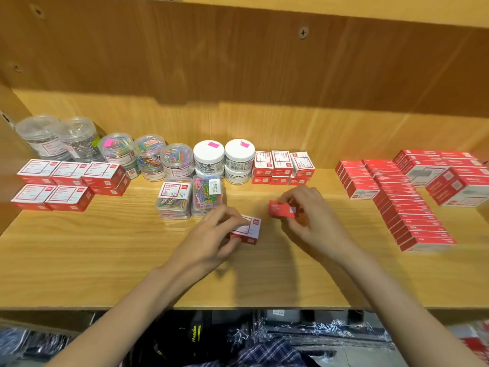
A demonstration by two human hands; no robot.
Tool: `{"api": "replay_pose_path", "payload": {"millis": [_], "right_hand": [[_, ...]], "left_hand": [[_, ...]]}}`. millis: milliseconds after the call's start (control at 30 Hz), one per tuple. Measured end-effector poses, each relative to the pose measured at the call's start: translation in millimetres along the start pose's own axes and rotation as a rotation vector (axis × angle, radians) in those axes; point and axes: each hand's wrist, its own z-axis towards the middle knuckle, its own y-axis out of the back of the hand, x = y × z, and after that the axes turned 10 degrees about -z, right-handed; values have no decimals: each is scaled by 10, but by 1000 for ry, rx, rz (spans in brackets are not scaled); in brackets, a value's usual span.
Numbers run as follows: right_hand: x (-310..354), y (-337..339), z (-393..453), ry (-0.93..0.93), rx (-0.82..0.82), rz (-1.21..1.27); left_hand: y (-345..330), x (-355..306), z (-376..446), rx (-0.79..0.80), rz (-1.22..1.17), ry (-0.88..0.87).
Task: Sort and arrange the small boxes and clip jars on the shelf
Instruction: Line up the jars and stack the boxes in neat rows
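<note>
A small red-and-white box (244, 230) sits on the wooden shelf (79, 260) under our left hand (211, 234), fingers curled over its near end — the far end pokes out past the fingertips. Just to its right, our right hand (307, 215) pinches a small red box (281, 209), lifted and tilted. Behind stand two clear cases of coloured clips (190, 197), white-lidded jars (225, 157) and stacked red boxes (283, 168) — more red boxes (412, 202) to the right.
</note>
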Motion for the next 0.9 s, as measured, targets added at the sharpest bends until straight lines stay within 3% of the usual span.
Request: {"api": "replay_pose_path", "payload": {"millis": [100,233,367,533,767,900], "right_hand": [[47,-5,-74,89,103,-109],[51,9,-79,24,105,61],[20,-67,-74,-50,195,-3],[330,-145,-120,-103,256,381],[794,-311,-2,-33,269,373],[1061,-400,125,-15,190,459]], "left_hand": [[60,4,-38,24,-23,23],[144,12,-91,14,-46,40],[212,8,-186,-17,-107,67],[335,47,-376,-74,-201,161],[644,131,-704,-68,-166,225],[775,196,-932,-133,-104,251]]}}
